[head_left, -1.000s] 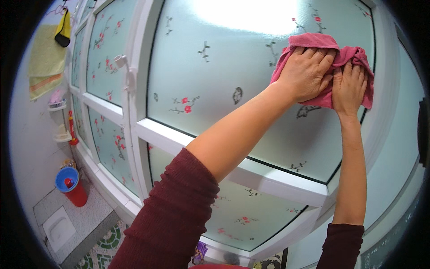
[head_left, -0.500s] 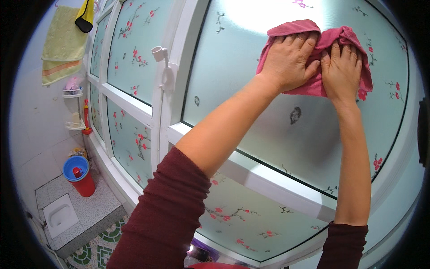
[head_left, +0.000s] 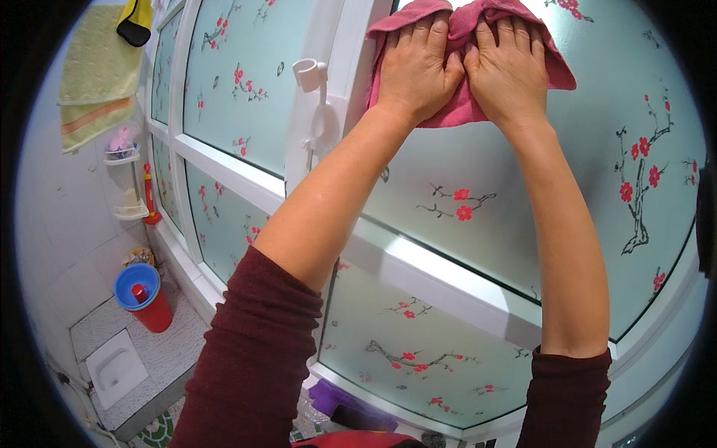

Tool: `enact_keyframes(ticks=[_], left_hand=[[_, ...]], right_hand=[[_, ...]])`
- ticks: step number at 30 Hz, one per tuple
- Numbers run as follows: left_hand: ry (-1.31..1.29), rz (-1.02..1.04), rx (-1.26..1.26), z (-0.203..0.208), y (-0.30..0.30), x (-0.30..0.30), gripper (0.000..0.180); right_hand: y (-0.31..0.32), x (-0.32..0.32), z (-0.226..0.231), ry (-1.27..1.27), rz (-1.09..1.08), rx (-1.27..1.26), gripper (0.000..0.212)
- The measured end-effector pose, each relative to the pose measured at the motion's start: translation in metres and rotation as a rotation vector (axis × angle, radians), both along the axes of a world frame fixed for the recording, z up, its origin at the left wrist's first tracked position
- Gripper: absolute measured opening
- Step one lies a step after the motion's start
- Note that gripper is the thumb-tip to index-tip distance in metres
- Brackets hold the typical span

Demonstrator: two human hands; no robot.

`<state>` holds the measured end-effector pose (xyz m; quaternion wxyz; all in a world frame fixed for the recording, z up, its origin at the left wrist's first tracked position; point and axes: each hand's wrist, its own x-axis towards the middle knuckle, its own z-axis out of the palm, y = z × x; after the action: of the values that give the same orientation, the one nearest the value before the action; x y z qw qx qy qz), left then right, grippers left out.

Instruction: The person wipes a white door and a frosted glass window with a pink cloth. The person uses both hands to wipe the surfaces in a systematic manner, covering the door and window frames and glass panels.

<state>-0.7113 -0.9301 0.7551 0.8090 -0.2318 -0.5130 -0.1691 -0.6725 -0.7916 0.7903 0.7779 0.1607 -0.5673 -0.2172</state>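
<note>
Both hands hold a pink cloth (head_left: 463, 107) pressed to a frosted glass pane (head_left: 478, 164) printed with red blossoms. My left hand (head_left: 418, 71) is on its left part, close to the white frame. Beside it, my right hand (head_left: 508, 75) bears on the right part, the two thumbs nearly touching. The fingers point up, their tips at the bunched upper edge of the cloth. Part of that edge runs out of view at the top.
A white shower-head holder (head_left: 310, 75) juts from the frame left of my forearm. Lower left are a red bucket (head_left: 154, 313) with a blue basin (head_left: 138, 287) in it and a squat toilet (head_left: 116, 369). A yellow towel (head_left: 97, 67) hangs on the wall.
Both hands and the cloth have slid left across the glass, toward the white frame. In the picture they also sit higher, and the view has shifted.
</note>
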Motion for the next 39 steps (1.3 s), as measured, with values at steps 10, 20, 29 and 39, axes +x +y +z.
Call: enact_keyframes(ticks=[10, 20, 29, 39], left_hand=[[-0.161, -0.014, -0.136, -0.081, -0.017, 0.002, 0.057], [-0.492, 0.04, -0.391, -0.152, -0.041, 0.041, 0.07], [-0.762, -0.014, -0.366, -0.216, -0.044, 0.067, 0.055], [-0.669, 0.035, -0.275, -0.248, 0.011, 0.083, 0.044]], right_hand=[[-0.005, 0.004, -0.082, -0.173, 0.129, 0.149, 0.037], [0.013, 0.022, -0.161, -0.464, 0.319, 0.203, 0.041], [0.016, 0.033, -0.204, -0.539, 0.496, 0.166, 0.029], [0.052, 0.066, -0.225, -0.717, 0.493, 0.168, 0.02]])
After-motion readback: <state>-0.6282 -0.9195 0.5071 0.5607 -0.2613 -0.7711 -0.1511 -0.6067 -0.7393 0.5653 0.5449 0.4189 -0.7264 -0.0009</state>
